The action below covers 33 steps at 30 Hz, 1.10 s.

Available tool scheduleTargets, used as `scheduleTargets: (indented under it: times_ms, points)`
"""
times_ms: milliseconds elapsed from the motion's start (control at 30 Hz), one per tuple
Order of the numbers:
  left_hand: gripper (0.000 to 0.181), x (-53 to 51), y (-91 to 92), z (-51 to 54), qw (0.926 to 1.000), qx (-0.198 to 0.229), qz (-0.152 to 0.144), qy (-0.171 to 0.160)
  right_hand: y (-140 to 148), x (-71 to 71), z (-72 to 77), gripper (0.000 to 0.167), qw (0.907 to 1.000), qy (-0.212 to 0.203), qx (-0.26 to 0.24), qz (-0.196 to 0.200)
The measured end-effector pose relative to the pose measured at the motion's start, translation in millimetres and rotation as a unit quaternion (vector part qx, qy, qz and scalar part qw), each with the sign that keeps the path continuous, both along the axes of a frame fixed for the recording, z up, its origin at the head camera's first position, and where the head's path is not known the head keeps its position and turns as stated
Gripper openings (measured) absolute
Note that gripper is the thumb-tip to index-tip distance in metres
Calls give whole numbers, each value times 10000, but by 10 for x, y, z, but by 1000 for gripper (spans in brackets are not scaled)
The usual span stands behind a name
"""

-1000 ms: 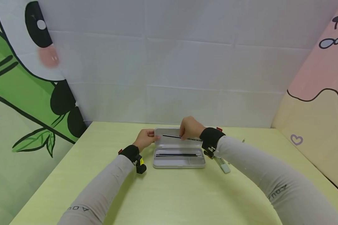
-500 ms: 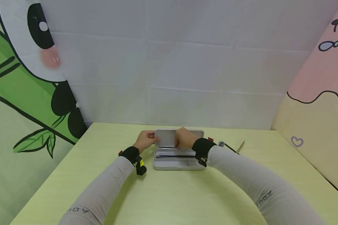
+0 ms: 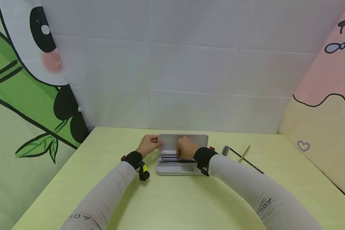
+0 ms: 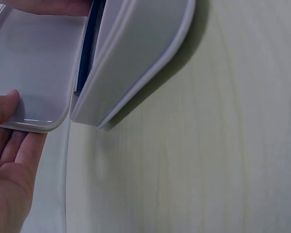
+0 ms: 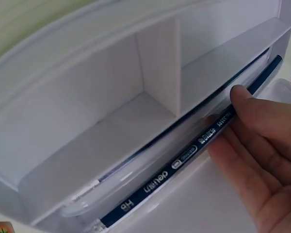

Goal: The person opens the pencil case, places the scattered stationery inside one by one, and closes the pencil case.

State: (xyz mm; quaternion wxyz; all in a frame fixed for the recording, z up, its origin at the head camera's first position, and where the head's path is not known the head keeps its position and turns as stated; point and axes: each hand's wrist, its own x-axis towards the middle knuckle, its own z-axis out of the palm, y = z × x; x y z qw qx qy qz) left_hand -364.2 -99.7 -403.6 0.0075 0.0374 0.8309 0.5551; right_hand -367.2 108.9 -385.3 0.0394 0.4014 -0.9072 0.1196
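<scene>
An open white pencil case (image 3: 172, 170) stands on the table with its lid (image 3: 168, 140) raised at the back. My left hand (image 3: 147, 145) grips the lid's left end, the thumb inside it and the fingers outside in the left wrist view. Over the case, my right hand (image 3: 187, 148) pinches a dark blue pencil (image 5: 184, 158) with white lettering between thumb and fingers. That pencil lies lengthwise along the hinge side of the tray. Another dark pencil (image 3: 175, 161) is in the long rear compartment; a divider (image 5: 157, 73) splits the front part.
To the right of the case lie a dark pencil (image 3: 254, 166), a light wooden pencil (image 3: 244, 154) and a small grey object (image 3: 225, 150), partly hidden by my right sleeve (image 3: 238, 175). A white cloth wall (image 3: 189, 70) rises behind the table.
My right hand has moved left and down from before the lid to the case's rear compartment, bringing the pencil with it. Things right of the case have come into view. My left hand stays on the lid.
</scene>
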Motion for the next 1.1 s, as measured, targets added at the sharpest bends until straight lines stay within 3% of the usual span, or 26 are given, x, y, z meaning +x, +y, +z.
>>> scheduleTargets:
  times_ms: [367,600,1100]
  points:
    - [39,72,4,19,10000,-1,-47,28,-78,101,-17,12,9994,-308,61,-108]
    - [38,75,5,40,10000,-28,-48,12,-67,64,-84,11,9994,-264,147,-161]
    - [38,94,-2,57,10000,11,-82,14,-27,122,23,8,9987,-321,386,-85]
